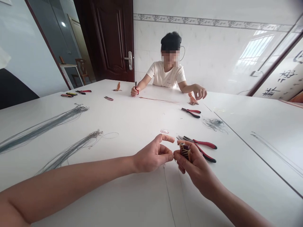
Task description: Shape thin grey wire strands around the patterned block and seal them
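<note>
- The small gold-and-black boxy object (185, 152) sits in the right hand (196, 167), just left of the red-handled pliers (204, 148). The left hand (152, 154) is just beside it, farther from the pliers.
- The right hand is closed around the object, with its fingers curled over the sides. The left hand is half closed, thumb and fingertips (169, 156) drawn together; whether they pinch anything is too fine to tell.
- The object is a single rectangular block with a gold patterned face and a dark top, its upper end showing above the grip.
- A thin line (169, 192) runs down the white table (132, 126) from below the hands, left of the pliers.
- One pair of pliers lies here, handles spread, tips toward the right hand. A second red-and-black pair (191, 113) lies beyond it.
- Left of the pliers lie two long bundles of fine gray line (42, 127) and (71, 151). One small tangle of line (214, 124) lies beyond them, and one small clear packet (164, 131) just beyond their tips.
- Far beyond the pliers sits a co-worker (167, 71). One co-worker's hand (134, 91) grips a dark tool; the other co-worker's hand (200, 92) hovers, partly open, just beside an orange tassel (193, 100).
- A second orange tassel (117, 87) and three small hand tools (82, 91) lie far left of the pliers.
</note>
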`<state>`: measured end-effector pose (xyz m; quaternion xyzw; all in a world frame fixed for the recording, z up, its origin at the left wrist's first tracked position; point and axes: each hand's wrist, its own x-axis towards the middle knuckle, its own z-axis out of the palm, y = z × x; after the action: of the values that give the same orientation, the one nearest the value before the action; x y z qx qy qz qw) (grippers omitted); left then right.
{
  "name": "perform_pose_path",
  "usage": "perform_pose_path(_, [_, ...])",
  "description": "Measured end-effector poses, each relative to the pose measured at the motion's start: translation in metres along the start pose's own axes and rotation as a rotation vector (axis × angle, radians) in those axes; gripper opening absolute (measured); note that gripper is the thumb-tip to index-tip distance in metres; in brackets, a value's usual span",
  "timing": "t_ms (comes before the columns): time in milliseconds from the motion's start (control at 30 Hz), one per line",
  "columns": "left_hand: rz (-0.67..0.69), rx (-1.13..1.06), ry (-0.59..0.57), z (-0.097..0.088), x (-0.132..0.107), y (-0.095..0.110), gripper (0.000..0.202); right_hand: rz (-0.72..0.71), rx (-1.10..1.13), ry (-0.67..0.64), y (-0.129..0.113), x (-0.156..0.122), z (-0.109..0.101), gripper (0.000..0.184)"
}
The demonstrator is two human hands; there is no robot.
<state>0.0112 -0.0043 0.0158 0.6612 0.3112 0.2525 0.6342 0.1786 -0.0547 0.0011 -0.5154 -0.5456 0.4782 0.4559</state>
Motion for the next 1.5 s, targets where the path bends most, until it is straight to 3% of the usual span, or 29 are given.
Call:
perform_pose_path(100, [0.034, 0.028, 0.005, 0.002, 0.007, 0.008, 0.044, -0.005, 0.025, 0.106, -0.010, 0.001, -0.008, 0.033])
perform_pose_path(367, [0.074, -0.033, 0.047, 0.003, 0.015, 0.011, 0.045, -0.050, 0.042, 0.177, -0.016, -0.003, -0.007, 0.034])
perform_pose_path(567, [0.050, -0.056, 0.026, 0.003, 0.012, 0.010, 0.045, 0.040, 0.085, 0.176, -0.014, -0.004, -0.001, 0.035])
perform_pose_path(800, [0.018, -0.173, 0.105, 0.008, 0.014, 0.001, 0.046, 0.094, 0.055, 0.215, -0.010, -0.004, 0.005, 0.044])
perform_pose_path(1167, [-0.007, -0.145, 0.023, 0.007, 0.012, 0.004, 0.045, 0.068, -0.008, 0.098, -0.007, -0.006, -0.002, 0.036])
perform_pose_path(1500, [-0.052, -0.197, 0.051, 0.006, 0.008, 0.008, 0.044, 0.106, 0.075, 0.215, -0.010, -0.008, 0.002, 0.041])
